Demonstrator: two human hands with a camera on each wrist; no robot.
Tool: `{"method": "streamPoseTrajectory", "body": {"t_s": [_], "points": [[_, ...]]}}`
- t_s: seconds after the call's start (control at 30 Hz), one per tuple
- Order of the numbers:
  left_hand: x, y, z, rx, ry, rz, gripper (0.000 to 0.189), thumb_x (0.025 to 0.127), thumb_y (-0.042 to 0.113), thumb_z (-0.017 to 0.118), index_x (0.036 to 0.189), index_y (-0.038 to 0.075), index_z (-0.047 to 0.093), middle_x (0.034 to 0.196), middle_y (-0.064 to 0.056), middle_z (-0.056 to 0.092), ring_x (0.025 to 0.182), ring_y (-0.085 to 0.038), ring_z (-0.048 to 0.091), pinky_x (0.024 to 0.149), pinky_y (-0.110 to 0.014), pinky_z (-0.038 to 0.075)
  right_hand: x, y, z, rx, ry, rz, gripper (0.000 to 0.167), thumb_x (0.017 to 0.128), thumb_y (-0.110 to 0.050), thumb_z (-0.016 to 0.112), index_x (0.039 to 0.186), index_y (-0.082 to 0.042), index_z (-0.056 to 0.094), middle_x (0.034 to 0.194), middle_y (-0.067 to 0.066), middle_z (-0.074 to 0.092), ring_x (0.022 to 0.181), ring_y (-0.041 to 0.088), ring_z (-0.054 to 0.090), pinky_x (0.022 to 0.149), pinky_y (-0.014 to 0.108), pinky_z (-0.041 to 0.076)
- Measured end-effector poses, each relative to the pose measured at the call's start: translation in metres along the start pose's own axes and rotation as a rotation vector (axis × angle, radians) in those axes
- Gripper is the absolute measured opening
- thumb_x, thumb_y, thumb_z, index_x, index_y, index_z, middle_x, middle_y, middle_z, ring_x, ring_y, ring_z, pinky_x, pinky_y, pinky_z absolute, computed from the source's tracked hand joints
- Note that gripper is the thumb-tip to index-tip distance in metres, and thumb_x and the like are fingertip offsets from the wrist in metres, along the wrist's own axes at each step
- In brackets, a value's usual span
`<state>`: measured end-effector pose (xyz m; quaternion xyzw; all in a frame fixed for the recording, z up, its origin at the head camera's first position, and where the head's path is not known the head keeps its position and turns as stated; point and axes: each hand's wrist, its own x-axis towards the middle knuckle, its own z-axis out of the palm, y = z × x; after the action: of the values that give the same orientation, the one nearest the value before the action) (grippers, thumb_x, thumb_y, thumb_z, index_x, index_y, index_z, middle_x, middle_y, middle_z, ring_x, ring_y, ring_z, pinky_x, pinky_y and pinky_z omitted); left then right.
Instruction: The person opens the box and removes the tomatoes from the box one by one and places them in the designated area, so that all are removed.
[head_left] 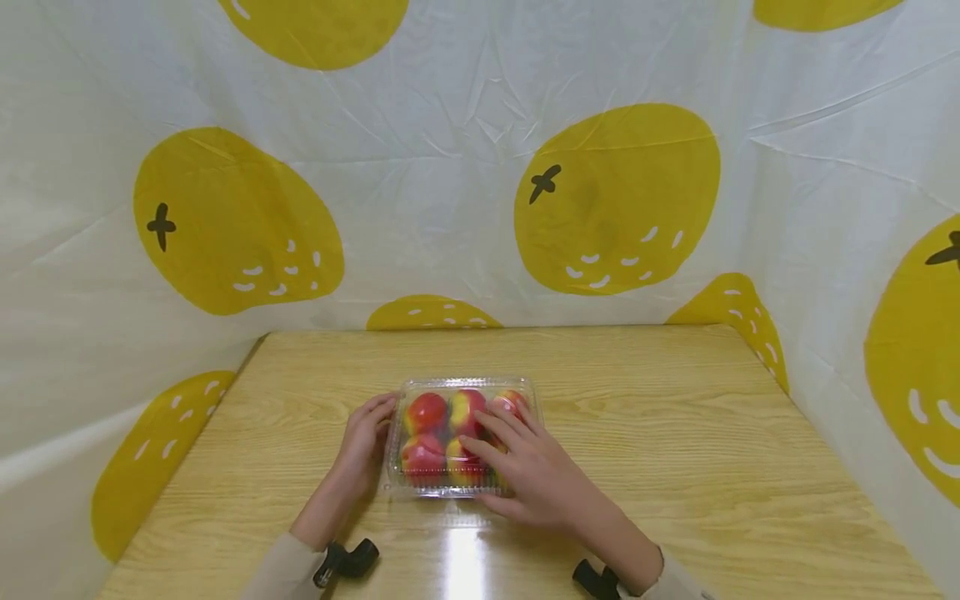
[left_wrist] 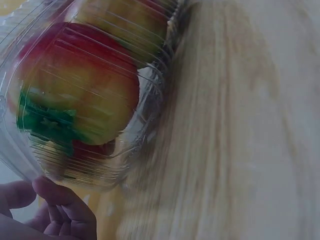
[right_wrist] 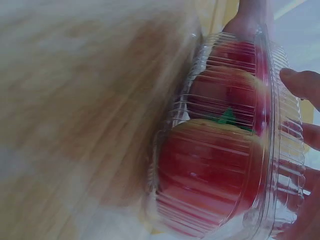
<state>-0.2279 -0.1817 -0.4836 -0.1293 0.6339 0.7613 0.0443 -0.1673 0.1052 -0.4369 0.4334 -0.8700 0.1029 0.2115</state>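
Observation:
A clear plastic clamshell box [head_left: 442, 492] stands closed on the wooden table, with several red-and-yellow fruits [head_left: 425, 412] in it. Through its ribbed wall a green leaf [left_wrist: 47, 120] shows on one fruit that looks like a peach. At the box's left side is my left hand [head_left: 360, 446]; its curled fingertips hold the rim in the left wrist view. My right hand [head_left: 536, 471] reaches over the right part of the lid with its fingers spread, covering some of the fruit. In the right wrist view those fingers [right_wrist: 305, 87] lie along the lid side.
The wooden table [head_left: 675, 417] extends around the box on all sides. A white cloth [head_left: 450, 208] with large yellow fruit prints hangs behind the table and on both sides. Black wrist mounts [head_left: 352, 558] sit at both sleeves, near the front.

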Motion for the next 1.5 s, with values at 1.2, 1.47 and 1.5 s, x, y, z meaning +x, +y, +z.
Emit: {"method": "streamPoseTrajectory", "body": {"t_s": [1.2, 1.47, 1.5], "points": [[0.014, -0.001, -0.07, -0.073, -0.967, -0.107, 0.047, 0.096, -0.012, 0.052, 0.136, 0.011, 0.042, 0.124, -0.011, 0.072, 0.108, -0.023, 0.073, 0.089, -0.04, 0.063, 0.007, 0.002, 0.015, 0.008, -0.087, 0.054, 0.068, 0.088, -0.064, 0.07, 0.143, -0.027, 0.058, 0.154, 0.009, 0.053, 0.148, 0.029, 0.045, 0.125, 0.055, 0.033], [0.015, -0.005, -0.074, -0.084, -1.124, -0.09, 0.06, 0.087, -0.02, 0.059, 0.137, 0.008, 0.042, 0.125, -0.012, 0.07, 0.095, -0.019, 0.076, 0.083, -0.04, 0.064, 0.008, 0.002, 0.014, 0.003, -0.084, 0.053, 0.067, 0.088, -0.065, 0.069, 0.143, -0.028, 0.059, 0.154, 0.009, 0.053, 0.148, 0.03, 0.045, 0.124, 0.055, 0.033], [0.015, -0.005, -0.075, -0.085, -1.126, -0.09, 0.061, 0.087, -0.022, 0.058, 0.138, 0.008, 0.042, 0.125, -0.012, 0.07, 0.095, -0.019, 0.076, 0.083, -0.039, 0.064, 0.008, 0.001, 0.014, 0.005, -0.082, 0.053, 0.067, 0.088, -0.065, 0.069, 0.143, -0.028, 0.059, 0.154, 0.009, 0.053, 0.148, 0.03, 0.045, 0.124, 0.055, 0.033]]}}
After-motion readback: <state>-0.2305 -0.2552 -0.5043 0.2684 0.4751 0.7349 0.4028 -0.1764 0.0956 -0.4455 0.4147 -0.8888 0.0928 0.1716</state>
